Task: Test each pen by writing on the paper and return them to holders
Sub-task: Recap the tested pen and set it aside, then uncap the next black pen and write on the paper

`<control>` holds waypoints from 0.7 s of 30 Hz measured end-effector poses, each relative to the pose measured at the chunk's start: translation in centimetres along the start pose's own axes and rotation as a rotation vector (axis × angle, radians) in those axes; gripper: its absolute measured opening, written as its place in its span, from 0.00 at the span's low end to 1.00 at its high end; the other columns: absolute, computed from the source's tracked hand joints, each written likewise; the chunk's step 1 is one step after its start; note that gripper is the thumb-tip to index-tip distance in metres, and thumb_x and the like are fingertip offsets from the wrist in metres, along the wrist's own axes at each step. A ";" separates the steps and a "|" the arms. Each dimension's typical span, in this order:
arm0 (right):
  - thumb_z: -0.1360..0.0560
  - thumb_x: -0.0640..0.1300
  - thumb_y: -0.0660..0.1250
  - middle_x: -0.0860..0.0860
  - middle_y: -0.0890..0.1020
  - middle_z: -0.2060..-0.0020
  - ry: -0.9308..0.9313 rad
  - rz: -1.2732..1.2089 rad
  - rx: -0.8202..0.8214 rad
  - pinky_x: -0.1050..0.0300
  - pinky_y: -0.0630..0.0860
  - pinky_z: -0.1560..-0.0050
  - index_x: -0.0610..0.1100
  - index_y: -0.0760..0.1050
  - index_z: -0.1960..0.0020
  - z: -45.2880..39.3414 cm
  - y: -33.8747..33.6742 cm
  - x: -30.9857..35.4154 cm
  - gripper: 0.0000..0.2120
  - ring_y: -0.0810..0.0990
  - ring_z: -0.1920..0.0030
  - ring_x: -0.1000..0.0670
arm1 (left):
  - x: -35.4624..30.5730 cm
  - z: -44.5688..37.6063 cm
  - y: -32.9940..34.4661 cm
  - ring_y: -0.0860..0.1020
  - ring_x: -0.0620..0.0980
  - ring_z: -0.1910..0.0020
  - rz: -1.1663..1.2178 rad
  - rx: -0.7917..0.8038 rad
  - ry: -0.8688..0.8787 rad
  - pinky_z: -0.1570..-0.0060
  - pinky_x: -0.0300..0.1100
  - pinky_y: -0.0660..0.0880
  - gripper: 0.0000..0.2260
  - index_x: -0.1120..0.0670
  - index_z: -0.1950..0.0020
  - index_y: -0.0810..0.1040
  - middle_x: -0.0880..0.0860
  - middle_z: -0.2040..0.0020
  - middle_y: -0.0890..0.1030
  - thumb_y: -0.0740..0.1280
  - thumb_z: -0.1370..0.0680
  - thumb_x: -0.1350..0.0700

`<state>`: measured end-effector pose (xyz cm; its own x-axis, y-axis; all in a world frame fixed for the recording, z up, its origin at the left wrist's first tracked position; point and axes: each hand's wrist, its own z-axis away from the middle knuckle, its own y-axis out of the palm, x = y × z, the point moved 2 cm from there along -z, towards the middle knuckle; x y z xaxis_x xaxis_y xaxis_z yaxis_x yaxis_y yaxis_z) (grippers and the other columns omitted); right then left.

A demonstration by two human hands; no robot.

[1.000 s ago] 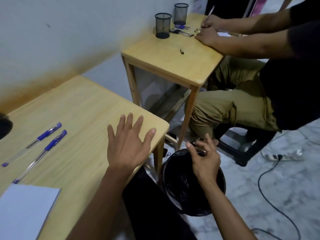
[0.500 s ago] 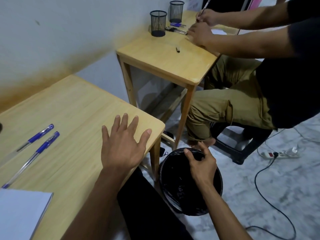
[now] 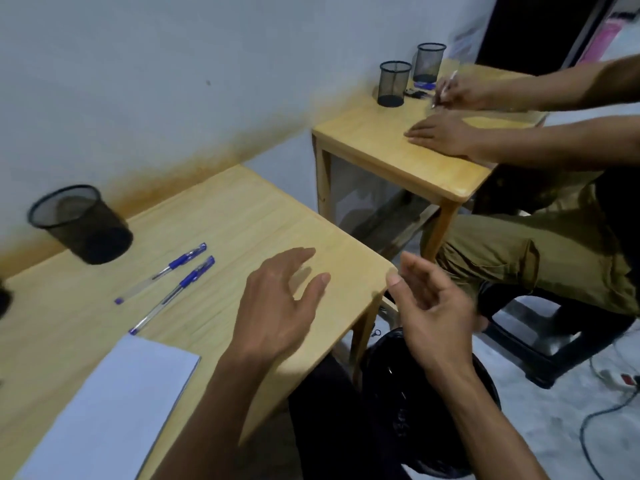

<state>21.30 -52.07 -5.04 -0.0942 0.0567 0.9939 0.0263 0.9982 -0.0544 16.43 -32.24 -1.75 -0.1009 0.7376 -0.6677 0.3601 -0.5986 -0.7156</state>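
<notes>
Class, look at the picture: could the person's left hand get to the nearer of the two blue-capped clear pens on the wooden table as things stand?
Probably yes. The left hand hovers open and holds nothing, and only bare wooden table lies between it and the nearer blue-capped clear pen. The white paper sits off that path.

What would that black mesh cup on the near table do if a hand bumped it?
The mesh cup looks empty and see-through, so it is probably light and would slide or tip easily. Its rim looks wider than its base, which likely makes it top-heavy when nudged high up. If it fell over, its round wall might let it roll in a curve toward the two pens.
</notes>
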 end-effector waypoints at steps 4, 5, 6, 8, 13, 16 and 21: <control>0.24 0.43 0.74 0.58 0.84 0.43 -0.074 0.006 0.246 0.59 0.79 0.40 0.49 0.81 0.37 0.0 5.0 2.9 0.16 0.82 0.40 0.60 | 1.7 2.2 -4.6 0.75 0.33 0.42 0.076 -0.122 -0.024 0.42 0.27 0.69 0.18 0.44 0.35 0.80 0.40 0.40 0.81 0.71 0.24 0.44; 0.24 0.43 0.75 0.58 0.84 0.43 -0.083 0.011 0.309 0.59 0.79 0.39 0.50 0.81 0.38 0.1 6.3 3.4 0.16 0.82 0.40 0.60 | 2.4 2.9 -5.8 0.77 0.33 0.42 0.099 -0.160 -0.039 0.41 0.32 0.72 0.17 0.43 0.36 0.80 0.39 0.42 0.82 0.72 0.25 0.45; 0.25 0.43 0.75 0.58 0.85 0.43 -0.089 0.012 0.371 0.59 0.80 0.39 0.50 0.81 0.38 0.2 7.7 3.8 0.15 0.82 0.40 0.61 | 3.1 3.7 -6.9 0.78 0.34 0.42 0.118 -0.202 -0.058 0.41 0.36 0.74 0.16 0.43 0.38 0.81 0.39 0.43 0.82 0.73 0.25 0.45; 0.25 0.43 0.75 0.57 0.85 0.44 -0.084 0.001 0.489 0.59 0.81 0.40 0.49 0.82 0.39 0.8 10.6 4.5 0.15 0.83 0.41 0.61 | 4.6 5.4 -9.4 0.78 0.32 0.44 0.112 -0.283 -0.097 0.42 0.34 0.75 0.15 0.43 0.39 0.82 0.37 0.45 0.82 0.74 0.25 0.46; 0.26 0.40 0.76 0.53 0.87 0.47 -0.064 -0.038 0.776 0.55 0.83 0.43 0.49 0.83 0.43 3.7 18.4 5.9 0.12 0.85 0.45 0.58 | 8.9 11.2 -15.7 0.79 0.32 0.46 0.079 -0.473 -0.276 0.48 0.26 0.73 0.14 0.43 0.40 0.83 0.36 0.47 0.83 0.74 0.26 0.48; 0.26 0.41 0.76 0.54 0.87 0.48 -0.101 0.005 0.930 0.53 0.83 0.42 0.49 0.83 0.44 6.4 23.2 6.5 0.12 0.86 0.46 0.57 | 11.8 15.2 -18.4 0.80 0.33 0.47 0.048 -0.596 -0.378 0.48 0.29 0.73 0.13 0.45 0.42 0.83 0.39 0.48 0.84 0.74 0.26 0.49; 0.25 0.45 0.75 0.59 0.85 0.50 -0.292 0.134 1.126 0.68 0.79 0.48 0.50 0.83 0.42 12.1 30.4 7.2 0.12 0.83 0.48 0.62 | 16.1 20.9 -20.3 0.81 0.45 0.45 -0.170 -0.732 -0.613 0.46 0.38 0.74 0.12 0.50 0.42 0.84 0.48 0.46 0.85 0.74 0.25 0.51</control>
<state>9.42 -21.11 -0.70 -0.3863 0.0194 0.9222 -0.8291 0.4308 -0.3564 -11.86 -14.77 -2.24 -0.5960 0.3809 -0.7069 0.7637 -0.0032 -0.6456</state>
